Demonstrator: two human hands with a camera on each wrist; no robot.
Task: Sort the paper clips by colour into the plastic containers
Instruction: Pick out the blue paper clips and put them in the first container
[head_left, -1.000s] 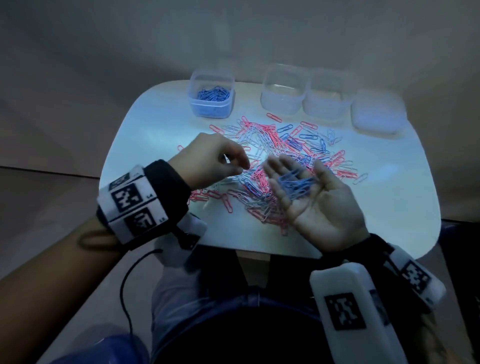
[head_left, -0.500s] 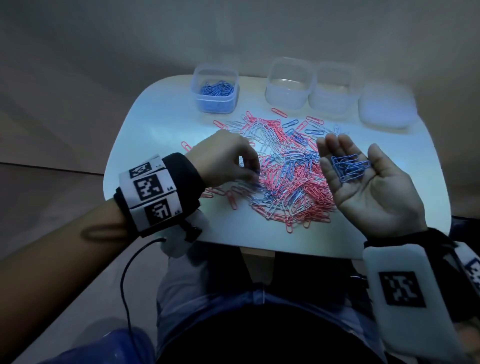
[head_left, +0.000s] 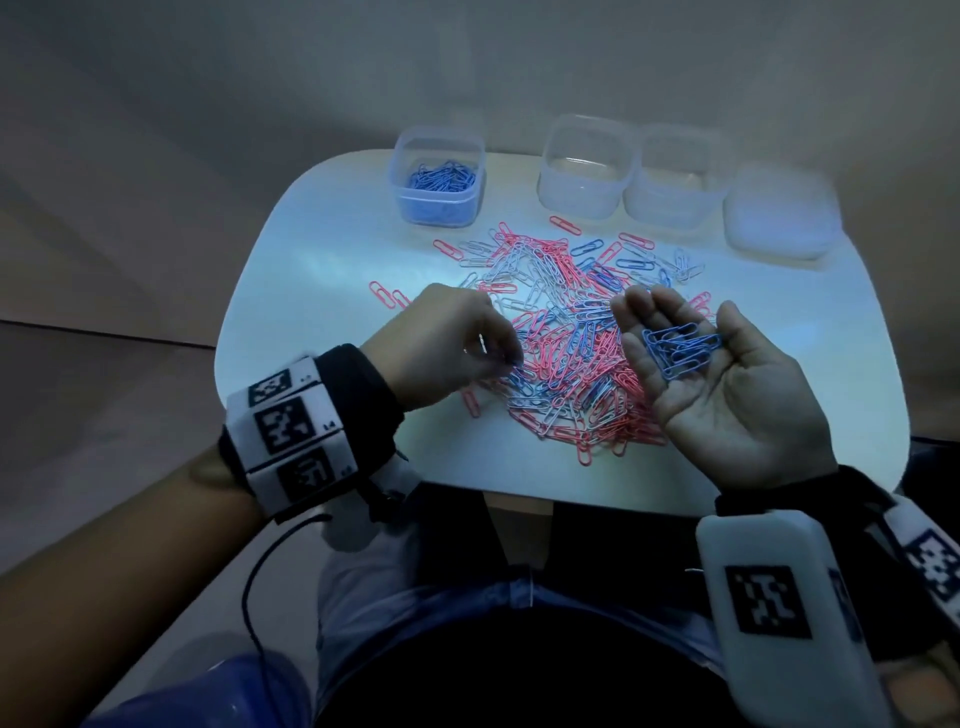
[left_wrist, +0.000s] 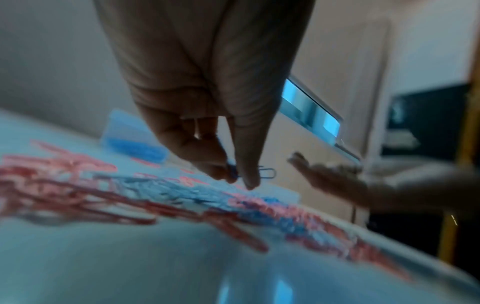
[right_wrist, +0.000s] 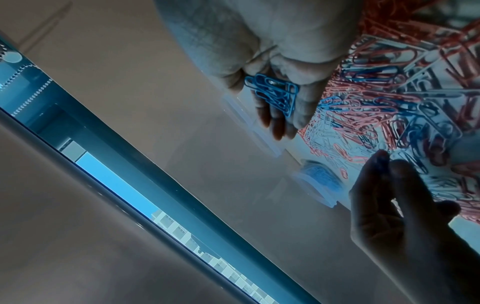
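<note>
A mixed pile of pink, blue and white paper clips (head_left: 566, 343) covers the middle of the white table (head_left: 322, 291). My left hand (head_left: 457, 343) hovers over the pile's left side and pinches a blue paper clip (left_wrist: 262, 171) between thumb and fingertips. My right hand (head_left: 727, 384) is held palm up to the right of the pile, fingers relaxed, carrying a small heap of blue clips (head_left: 680, 348), also seen as blue clips (right_wrist: 275, 92) in the right wrist view. A clear container (head_left: 439, 176) at the back left holds blue clips.
Two clear containers, one (head_left: 587, 174) and another (head_left: 675, 182), stand in a row at the table's back edge with no clips visible in them. A closed container or lid (head_left: 779, 218) sits at the back right. My lap is under the table's front edge.
My right hand swung right, away from the left hand, then drifted slightly back. My left hand dipped to the pile's left side and now pinches a blue clip.
</note>
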